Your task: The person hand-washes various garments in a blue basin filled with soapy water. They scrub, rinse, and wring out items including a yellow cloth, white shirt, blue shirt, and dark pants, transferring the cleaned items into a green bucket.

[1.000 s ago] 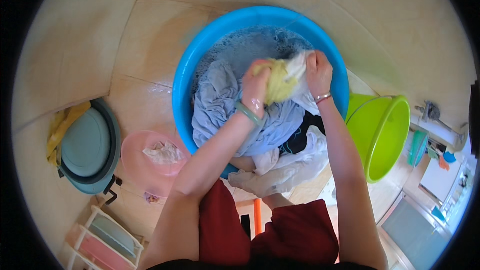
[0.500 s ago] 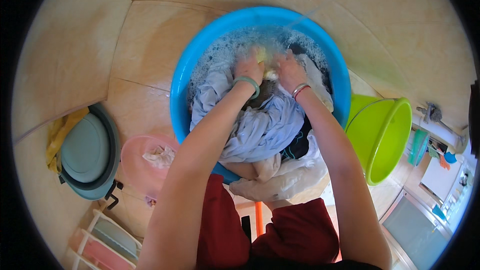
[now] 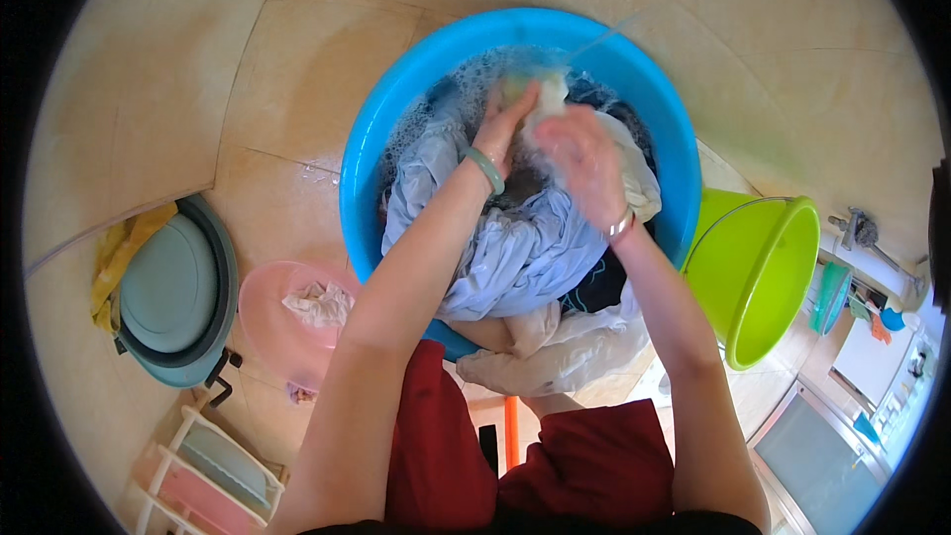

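A large blue tub (image 3: 359, 173) holds foamy water and a heap of wet laundry. My left hand (image 3: 505, 124), with a green bangle at its wrist, grips a small pale yellow and white cloth (image 3: 551, 94) near the far side. A thin stream of water (image 3: 594, 40) falls beside that cloth. My right hand (image 3: 586, 166) is close against the cloth's right side; its fingers are smeared by motion, so their grip is unclear. Light blue fabric (image 3: 525, 258) lies bunched under my wrists. Beige-white fabric (image 3: 540, 362) drapes over the near rim.
A lime green bucket (image 3: 768, 277) lies tipped at the right of the tub. To the left sits a pink basin (image 3: 267, 322) with a crumpled white cloth (image 3: 319, 305). Stacked grey-green basins (image 3: 168, 287) lean at the far left, above a white rack (image 3: 178, 431).
The pale cloth has come up out of the suds in my left hand. My right hand has lifted and drawn back toward me.
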Demonstrator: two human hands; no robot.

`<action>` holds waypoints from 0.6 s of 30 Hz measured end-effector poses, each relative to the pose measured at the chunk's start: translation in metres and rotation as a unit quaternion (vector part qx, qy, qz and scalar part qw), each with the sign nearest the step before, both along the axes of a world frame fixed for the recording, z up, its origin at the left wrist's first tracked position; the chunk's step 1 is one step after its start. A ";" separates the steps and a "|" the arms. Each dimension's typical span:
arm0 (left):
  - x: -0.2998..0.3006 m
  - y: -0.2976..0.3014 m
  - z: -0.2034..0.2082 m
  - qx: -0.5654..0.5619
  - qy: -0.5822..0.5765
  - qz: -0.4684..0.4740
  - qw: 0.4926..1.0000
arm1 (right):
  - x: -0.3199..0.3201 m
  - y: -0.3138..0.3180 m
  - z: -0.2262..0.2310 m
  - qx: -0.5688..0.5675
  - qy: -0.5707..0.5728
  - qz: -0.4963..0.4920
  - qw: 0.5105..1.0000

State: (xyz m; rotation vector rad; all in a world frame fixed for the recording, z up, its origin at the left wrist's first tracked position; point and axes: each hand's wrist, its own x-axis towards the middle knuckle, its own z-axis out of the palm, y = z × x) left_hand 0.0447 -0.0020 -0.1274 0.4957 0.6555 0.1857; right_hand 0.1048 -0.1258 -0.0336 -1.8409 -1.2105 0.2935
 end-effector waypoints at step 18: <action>-0.018 -0.039 0.132 -0.326 -0.265 -0.092 0.903 | -0.082 -0.001 0.083 0.015 -0.224 -0.146 0.964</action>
